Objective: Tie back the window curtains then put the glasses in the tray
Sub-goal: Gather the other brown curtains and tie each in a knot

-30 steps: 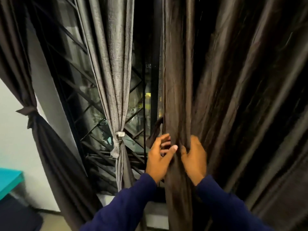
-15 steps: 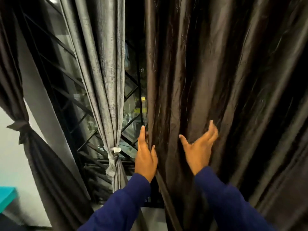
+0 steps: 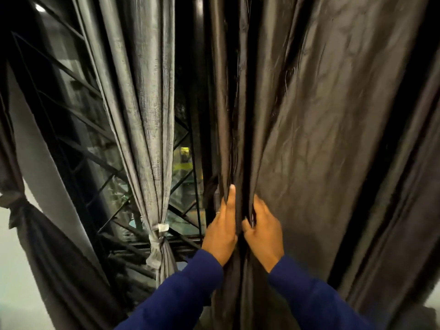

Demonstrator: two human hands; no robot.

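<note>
The dark brown curtain point(image 3: 309, 139) hangs loose over the right half of the window, and its inner edge is bunched into folds near the middle of the view. These folds are gripped from both sides: the left hand point(image 3: 220, 231) is laid along the left of the bunch with its forefinger straight up the cloth, while the right hand point(image 3: 263, 231) is curled into the folds with its thumb tucked in. The bunch is held between the two hands, which lie just beside each other.

No tie-band for this curtain is seen, so what it is to be bound with cannot be told. Judged from how things lie, the gathering is only begun, since most of the cloth to the right is not yet drawn in.

For the step to be done well, the remaining width should be swept in fold by fold toward the bunch, so that an even bundle is formed at the height of the other ties. The slick cloth is likely to slip, so one hand should be kept firmly closed while the other reaches out.

Further left, the grey curtain point(image 3: 142, 115) is already bound by a pale tie point(image 3: 163, 227), and another dark curtain point(image 3: 35, 234) is knotted at the left edge of the window. The window grille point(image 3: 78, 129) is seen between them. Glasses and tray are not in view.
</note>
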